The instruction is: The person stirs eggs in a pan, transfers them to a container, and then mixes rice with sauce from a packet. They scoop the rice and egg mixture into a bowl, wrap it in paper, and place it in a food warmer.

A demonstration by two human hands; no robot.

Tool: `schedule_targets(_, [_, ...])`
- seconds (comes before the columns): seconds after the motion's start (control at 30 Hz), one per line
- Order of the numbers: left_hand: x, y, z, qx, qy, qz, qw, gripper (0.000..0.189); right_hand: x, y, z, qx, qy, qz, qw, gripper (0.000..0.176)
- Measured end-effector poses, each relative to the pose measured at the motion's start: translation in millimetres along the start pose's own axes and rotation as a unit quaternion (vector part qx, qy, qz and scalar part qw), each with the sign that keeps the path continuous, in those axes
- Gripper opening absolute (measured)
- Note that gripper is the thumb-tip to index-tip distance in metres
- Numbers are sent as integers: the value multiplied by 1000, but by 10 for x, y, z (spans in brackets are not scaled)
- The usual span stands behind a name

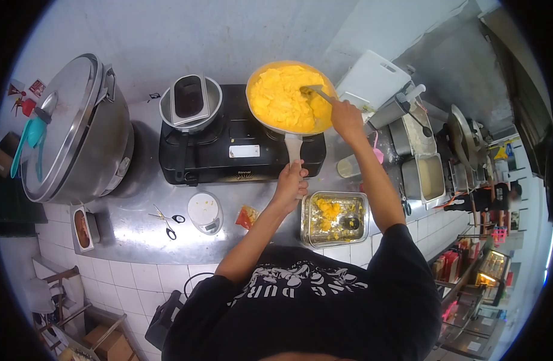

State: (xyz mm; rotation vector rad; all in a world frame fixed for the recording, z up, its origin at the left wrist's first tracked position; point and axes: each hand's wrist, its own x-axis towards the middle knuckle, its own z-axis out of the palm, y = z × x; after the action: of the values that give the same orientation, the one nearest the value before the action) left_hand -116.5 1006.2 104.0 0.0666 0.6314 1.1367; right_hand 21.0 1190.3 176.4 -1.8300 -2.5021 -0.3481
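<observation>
A frying pan (250, 107) full of scrambled eggs (285, 90) sits on the right burner of a black gas stove (240, 129). My left hand (290, 185) is wrapped round the pan's pale handle (294, 148). My right hand (347, 120) grips a spatula (315, 90), whose blade rests in the yellow egg at the pan's right side. Its handle is mostly hidden by my fingers. Near my left wrist, a glass dish (335, 234) holds leftover yellow bits and an oily film.
A metal bowl (214, 96) with a rectangular tin stands on the left burner. Scissors (167, 222), a white kitchen scale (205, 212) and a red packet (247, 216) lie on the steel counter. A large pot (77, 144) stands left; metal containers (431, 174) stand right. Another person (487, 197) is far right.
</observation>
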Motion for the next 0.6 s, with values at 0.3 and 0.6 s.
schedule_targets(0.3, [-16,-29,16,-11,11,12,1000,28,248,452,-1102,-31,-155,-50,986,29])
schedule_targets(0.6, [-14,-5,51,-13,11,8,1000,27,-885,-563,-544,-4,-54,-105,993,30])
